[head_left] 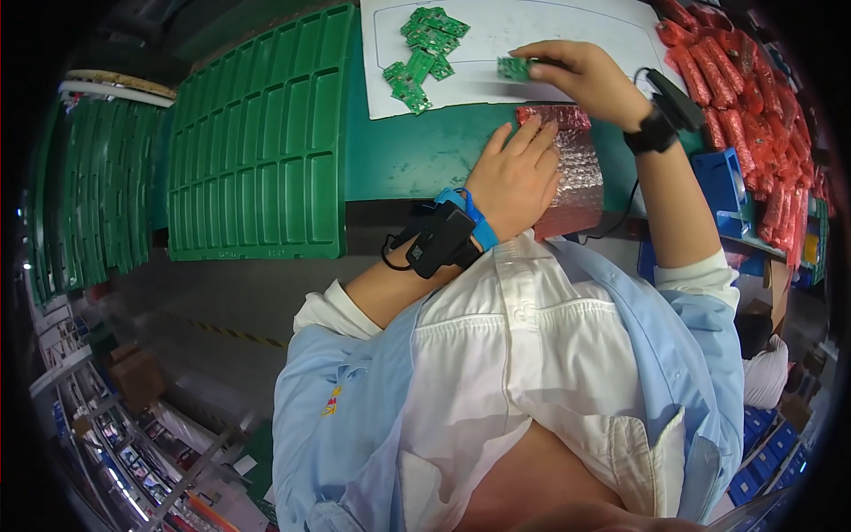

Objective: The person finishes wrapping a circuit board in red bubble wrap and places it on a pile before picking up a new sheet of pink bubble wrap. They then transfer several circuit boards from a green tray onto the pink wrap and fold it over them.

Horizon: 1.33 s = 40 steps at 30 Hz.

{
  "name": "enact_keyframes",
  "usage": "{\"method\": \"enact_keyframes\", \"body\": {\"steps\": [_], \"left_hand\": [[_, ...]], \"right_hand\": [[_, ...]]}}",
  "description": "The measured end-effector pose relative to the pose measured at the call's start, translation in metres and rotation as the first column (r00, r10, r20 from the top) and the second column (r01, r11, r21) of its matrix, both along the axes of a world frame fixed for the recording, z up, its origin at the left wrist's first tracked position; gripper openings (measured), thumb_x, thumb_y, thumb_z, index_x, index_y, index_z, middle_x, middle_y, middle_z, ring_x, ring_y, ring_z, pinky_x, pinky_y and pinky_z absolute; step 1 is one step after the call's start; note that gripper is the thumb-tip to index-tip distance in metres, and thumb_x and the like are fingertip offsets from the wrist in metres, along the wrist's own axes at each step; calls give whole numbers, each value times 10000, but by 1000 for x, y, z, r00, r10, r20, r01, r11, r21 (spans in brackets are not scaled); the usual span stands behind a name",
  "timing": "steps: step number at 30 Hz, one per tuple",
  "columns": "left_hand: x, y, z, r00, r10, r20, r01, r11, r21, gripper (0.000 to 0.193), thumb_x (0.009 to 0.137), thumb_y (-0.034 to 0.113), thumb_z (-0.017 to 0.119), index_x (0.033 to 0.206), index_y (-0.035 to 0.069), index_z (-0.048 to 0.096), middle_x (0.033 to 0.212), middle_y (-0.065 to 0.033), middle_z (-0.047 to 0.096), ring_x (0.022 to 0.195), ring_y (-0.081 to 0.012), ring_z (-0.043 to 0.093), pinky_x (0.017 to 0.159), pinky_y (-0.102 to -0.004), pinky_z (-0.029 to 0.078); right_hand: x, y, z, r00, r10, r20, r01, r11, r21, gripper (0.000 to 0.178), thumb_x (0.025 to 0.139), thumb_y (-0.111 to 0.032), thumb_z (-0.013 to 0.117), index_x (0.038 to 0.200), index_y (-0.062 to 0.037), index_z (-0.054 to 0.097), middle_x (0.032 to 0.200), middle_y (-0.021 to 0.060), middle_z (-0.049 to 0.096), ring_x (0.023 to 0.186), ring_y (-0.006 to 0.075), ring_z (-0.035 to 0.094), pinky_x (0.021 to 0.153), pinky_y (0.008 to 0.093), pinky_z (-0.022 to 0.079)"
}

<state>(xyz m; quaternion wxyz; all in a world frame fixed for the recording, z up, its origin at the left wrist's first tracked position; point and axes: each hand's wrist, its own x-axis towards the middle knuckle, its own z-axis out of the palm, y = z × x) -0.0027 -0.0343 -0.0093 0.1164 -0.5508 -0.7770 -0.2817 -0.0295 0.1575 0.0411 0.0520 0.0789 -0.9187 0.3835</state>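
My right hand (572, 75) pinches a small green circuit board (512, 69) by its edge, above the near edge of a white sheet. Below it, my left hand (517, 182) lies with its fingers stretched out on the left part of a pinkish-red bubble wrap sheet (578, 177). The wrap rests on the green table and hangs over its front edge. To the left, a loose pile of green circuit boards (425, 58) lies on the white sheet (550, 22).
A green compartment tray (257, 146) reaches past the table edge at left, with more green trays (93, 186) stacked beyond it. Many red bubble-wrapped bundles (731, 84) are heaped at right, next to a blue bin (720, 182). A black cable (628, 208) runs by the wrap.
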Motion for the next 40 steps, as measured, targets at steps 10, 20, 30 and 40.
{"method": "enact_keyframes", "body": {"steps": [10,20,30,40], "left_hand": [[1,3,2,999,21,-41,-20,1000,20,257,776,204,607,991,63,601,1170,-92,561,1058,-241,493,844,-381,387],[2,3,1,999,25,-46,-24,999,32,269,759,202,624,992,68,606,1149,-86,576,1034,-239,507,845,-362,398],[0,1,-1,1000,9,5,-9,998,68,209,751,165,624,935,68,617,1157,-90,573,1014,-248,531,867,-375,406],[1,0,-2,999,1,-46,0,1000,10,178,739,145,630,905,83,622,1226,-115,531,1030,-253,532,888,-393,401]], "right_hand": [[47,1,-18,987,-76,-138,85,995,60,160,806,-20,612,965,-24,627,842,82,570,756,192,562,687,279,451],[60,6,-22,936,30,-350,46,977,208,211,755,11,642,957,-49,660,880,80,579,851,234,562,725,299,464],[65,-1,-21,957,29,-289,28,981,191,155,727,-40,671,881,-42,678,914,100,598,846,267,583,755,328,481],[59,15,-23,998,-31,-53,43,968,245,320,858,-55,550,1178,-58,555,1130,114,533,1071,216,506,920,312,402]]}}
